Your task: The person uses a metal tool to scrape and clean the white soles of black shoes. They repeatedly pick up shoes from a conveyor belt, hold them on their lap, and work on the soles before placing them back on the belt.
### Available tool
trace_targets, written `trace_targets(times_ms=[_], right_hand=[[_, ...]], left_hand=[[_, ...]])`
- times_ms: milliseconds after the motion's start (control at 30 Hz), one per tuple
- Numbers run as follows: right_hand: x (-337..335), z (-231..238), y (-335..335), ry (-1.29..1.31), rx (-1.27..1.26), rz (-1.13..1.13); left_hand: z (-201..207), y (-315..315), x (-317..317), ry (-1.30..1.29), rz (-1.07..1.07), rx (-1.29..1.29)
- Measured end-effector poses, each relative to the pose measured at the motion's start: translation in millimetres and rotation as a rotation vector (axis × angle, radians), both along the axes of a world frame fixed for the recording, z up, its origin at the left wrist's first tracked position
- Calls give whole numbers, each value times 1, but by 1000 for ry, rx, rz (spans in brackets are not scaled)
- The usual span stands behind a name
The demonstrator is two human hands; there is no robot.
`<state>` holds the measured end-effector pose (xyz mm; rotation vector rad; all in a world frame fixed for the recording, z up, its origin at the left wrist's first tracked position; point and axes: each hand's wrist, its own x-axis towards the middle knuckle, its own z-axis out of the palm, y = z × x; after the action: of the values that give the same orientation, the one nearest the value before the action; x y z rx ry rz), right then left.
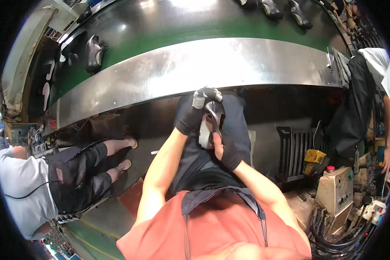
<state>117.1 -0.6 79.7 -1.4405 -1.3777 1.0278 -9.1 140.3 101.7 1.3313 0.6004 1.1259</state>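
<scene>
A dark shoe (206,133) with a pale grey inside is held above my lap, its opening turned up toward me. Around its far end, my left hand (198,105) is closed, in a black glove with grey-white wrapping on the fingertips. My right hand (226,153), in a black glove that leaves the thumb bare, grips the near end, with that thumb pressed at the rim. The fingers beneath the shoe are hidden.
Ahead runs a metal ledge (182,65) along a green conveyor belt (156,39). A black shoe (94,53) sits on it at left, others at far right. One person (28,186) is at left, another (379,71) at right. A control box (335,190) with cables stands near right.
</scene>
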Motion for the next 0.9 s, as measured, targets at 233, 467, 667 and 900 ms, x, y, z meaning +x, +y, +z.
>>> trace_targets(times_ms=[233,467,667,900], right_hand=[[23,43,-25,-316,103,508],[75,-1,-104,-386,327,723],[82,-28,-104,-307,314,736],[62,25,-42,-306,150,711]], left_hand=[[31,-66,-33,-116,-59,-108],[-5,-164,-28,-60,-32,-552],[4,-161,-26,139,84,-167],[-80,-116,-30,-420,-100,-490]])
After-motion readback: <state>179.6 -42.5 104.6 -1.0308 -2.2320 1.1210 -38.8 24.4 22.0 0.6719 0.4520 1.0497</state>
